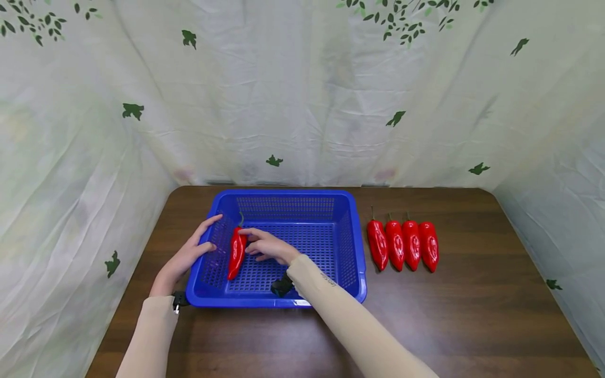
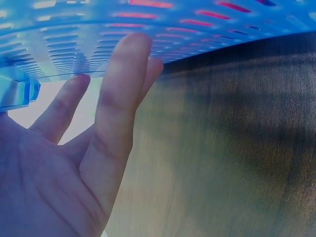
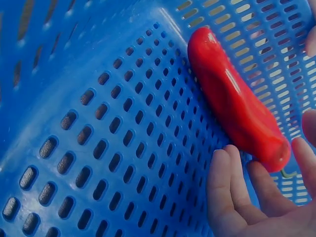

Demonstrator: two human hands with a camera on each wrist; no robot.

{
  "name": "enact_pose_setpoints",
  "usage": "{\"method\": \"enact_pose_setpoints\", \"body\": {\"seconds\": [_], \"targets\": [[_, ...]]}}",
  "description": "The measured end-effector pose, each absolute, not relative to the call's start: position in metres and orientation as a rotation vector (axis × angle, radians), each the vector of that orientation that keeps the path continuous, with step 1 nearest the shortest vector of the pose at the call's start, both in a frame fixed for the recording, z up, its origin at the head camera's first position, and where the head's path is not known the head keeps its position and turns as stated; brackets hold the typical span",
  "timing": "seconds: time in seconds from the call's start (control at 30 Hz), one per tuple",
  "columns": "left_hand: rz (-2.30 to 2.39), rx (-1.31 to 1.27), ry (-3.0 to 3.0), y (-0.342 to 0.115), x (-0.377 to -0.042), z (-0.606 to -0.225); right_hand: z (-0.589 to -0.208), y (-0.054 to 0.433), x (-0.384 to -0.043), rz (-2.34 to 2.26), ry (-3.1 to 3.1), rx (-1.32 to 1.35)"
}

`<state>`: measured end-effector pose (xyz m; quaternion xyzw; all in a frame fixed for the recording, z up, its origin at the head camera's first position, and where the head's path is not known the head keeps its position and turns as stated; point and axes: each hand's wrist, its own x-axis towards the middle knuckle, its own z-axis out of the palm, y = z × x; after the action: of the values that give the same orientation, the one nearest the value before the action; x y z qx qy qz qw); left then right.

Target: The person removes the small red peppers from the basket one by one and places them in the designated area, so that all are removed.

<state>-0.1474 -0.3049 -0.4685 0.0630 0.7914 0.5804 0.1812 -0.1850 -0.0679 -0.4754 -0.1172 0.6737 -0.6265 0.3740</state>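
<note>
One red pepper (image 1: 237, 253) with a green stem lies in the left part of a blue plastic basket (image 1: 315, 303). My right hand (image 1: 270, 247) reaches in from the right, its fingertips right at the pepper's stem end and its fingers loosely spread. The right wrist view shows the pepper (image 3: 237, 98) lying along the mesh floor by the wall, with the fingers (image 3: 237, 182) spread around its stem end. At the basket's left side, my left hand (image 1: 185, 258) rests with extended fingers against the rim; the left wrist view shows it beside the slotted wall (image 2: 59, 44).
Several red peppers (image 1: 403, 245) lie side by side in a row on the brown wooden table (image 1: 491, 273), right of the basket. Behind the table hangs a pale curtain (image 1: 302, 105) with green leaf prints, which also runs along both sides.
</note>
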Motion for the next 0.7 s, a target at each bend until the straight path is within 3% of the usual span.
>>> {"method": "enact_pose_setpoints", "body": {"seconds": [0.7], "targets": [[1.637, 0.167, 2.237, -0.303, -0.146, -0.467, -0.477, -0.079, -0.182, -1.458, 1.891, -0.415]]}}
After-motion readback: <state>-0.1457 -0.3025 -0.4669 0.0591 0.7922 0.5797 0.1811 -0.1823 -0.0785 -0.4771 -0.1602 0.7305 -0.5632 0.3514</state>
